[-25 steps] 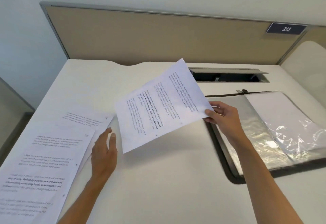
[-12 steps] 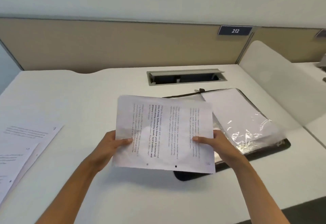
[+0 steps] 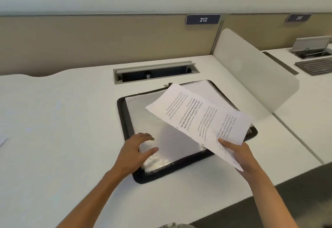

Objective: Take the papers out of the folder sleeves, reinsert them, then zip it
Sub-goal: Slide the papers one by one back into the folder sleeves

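Two hands over the open folder: left hand palm down, fingers spread and relaxed above the clear sleeve, gripping nothing; right hand pinching one printed sheet, tilted above the folder's right half.

Matt paper sheet, glossy plastic sleeve — black cloth folder

Bare desk leftward; divider panel close rightward.

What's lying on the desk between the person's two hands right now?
In the head view, the open black folder with its shiny plastic sleeve lies between the left hand and the right hand, which holds a printed sheet.
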Motion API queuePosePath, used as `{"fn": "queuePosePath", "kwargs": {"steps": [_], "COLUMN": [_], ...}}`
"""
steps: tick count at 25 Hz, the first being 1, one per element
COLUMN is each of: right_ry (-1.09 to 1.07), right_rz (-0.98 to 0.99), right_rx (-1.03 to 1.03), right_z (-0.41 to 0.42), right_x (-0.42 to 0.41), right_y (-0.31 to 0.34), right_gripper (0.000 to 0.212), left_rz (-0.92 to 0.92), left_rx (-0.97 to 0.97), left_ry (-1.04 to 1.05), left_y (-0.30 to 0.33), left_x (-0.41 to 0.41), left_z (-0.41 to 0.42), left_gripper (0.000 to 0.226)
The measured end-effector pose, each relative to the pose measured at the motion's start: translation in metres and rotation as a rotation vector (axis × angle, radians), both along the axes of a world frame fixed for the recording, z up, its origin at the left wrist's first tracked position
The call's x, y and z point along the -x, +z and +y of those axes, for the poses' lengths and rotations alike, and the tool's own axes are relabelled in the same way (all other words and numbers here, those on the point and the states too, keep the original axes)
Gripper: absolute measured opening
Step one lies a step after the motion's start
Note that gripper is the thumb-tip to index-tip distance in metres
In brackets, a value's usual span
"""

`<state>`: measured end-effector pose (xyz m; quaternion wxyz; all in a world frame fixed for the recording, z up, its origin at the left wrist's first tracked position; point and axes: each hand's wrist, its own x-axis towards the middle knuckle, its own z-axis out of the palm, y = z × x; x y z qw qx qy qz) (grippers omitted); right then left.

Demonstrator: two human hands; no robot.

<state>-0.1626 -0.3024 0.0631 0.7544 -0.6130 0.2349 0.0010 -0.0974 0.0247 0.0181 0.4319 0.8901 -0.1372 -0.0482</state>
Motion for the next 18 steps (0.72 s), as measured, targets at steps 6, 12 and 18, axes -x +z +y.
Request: {"fn": "queuePosePath", "kwargs": {"steps": [6,12,18], "right_ry": [-0.160,-0.215,-0.227], "right_rz": [0.026,0.023,0.023], "right_rx": [0.023,0.047,0.024], "right_z": [-0.039,-0.032,-0.018], "right_x": [0.020,0.049,0.077], "right_y": [0.000,-0.005,-0.010], "right_gripper": [0.047,0.113,0.087], "left_rz": [-0.277,-0.284,-0.201], "left_rx": [-0.428,-0.402,-0.645], "left_ry": [-0.414,-0.431,-0.562], "left_y": [-0.023,-0.006,0.021], "left_x": [-0.010,-0.021,-0.039], "left_z": [-0.038,-0.032,-0.042], "left_gripper": [0.044,0.028,0.030]}}
